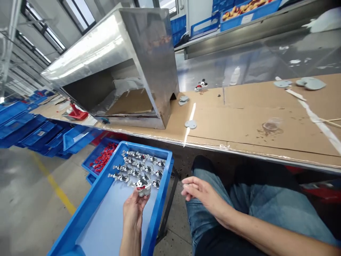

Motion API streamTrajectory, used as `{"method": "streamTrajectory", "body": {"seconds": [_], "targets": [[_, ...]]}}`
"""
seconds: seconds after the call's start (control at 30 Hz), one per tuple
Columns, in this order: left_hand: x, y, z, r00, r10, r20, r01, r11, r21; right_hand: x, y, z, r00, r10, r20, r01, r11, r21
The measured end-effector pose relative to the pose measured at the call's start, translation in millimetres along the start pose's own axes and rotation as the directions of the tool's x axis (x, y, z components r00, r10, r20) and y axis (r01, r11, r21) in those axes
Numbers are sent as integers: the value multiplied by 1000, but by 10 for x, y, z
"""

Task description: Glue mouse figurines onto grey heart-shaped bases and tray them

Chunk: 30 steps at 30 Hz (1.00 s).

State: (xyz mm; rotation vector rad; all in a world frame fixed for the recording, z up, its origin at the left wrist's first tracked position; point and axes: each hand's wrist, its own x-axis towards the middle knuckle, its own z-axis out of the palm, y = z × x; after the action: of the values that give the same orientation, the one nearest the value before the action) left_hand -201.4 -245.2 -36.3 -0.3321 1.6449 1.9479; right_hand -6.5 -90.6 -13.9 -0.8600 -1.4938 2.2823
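Grey figurine (pixel 143 186), held in left hand (pixel 133 210)

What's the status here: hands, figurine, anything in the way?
Left hand grip shut on black, white and red mouse figurine, over blue plastic tray. Right hand open, empty. Rows of similar figurines just beyond, none blocking.

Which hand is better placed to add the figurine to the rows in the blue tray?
Left, probably: the left hand holds the figurine over the blue tray, beside the rows; the right hand hangs empty above the lap.
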Motion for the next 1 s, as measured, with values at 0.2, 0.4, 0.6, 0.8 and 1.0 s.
{"method": "streamTrajectory", "body": {"seconds": [0.2, 0.4, 0.6, 0.8, 1.0], "targets": [[711, -14, -574, 992, -6, -129, 21, 993, 117, -27, 215, -319, 991, 102, -87, -107, 993, -49], [1227, -147, -888, 988, -35, -147, 68, 972, 225, -95, 346, -517, 954, 189, -232, -198, 980, -16], [1519, -253, -1108, 999, -6, -47, 23, 928, 373, -201, 380, -574, 927, 213, -310, -223, 975, 3], [1845, -347, -1065, 1000, 4, -2, -3, 864, 503, -231, 412, -598, 903, 232, -361, -240, 970, 25], [2061, -363, -996, 999, 28, -31, -7, 848, 530, -196, 389, -664, 899, 257, -354, -253, 966, 59]]}}
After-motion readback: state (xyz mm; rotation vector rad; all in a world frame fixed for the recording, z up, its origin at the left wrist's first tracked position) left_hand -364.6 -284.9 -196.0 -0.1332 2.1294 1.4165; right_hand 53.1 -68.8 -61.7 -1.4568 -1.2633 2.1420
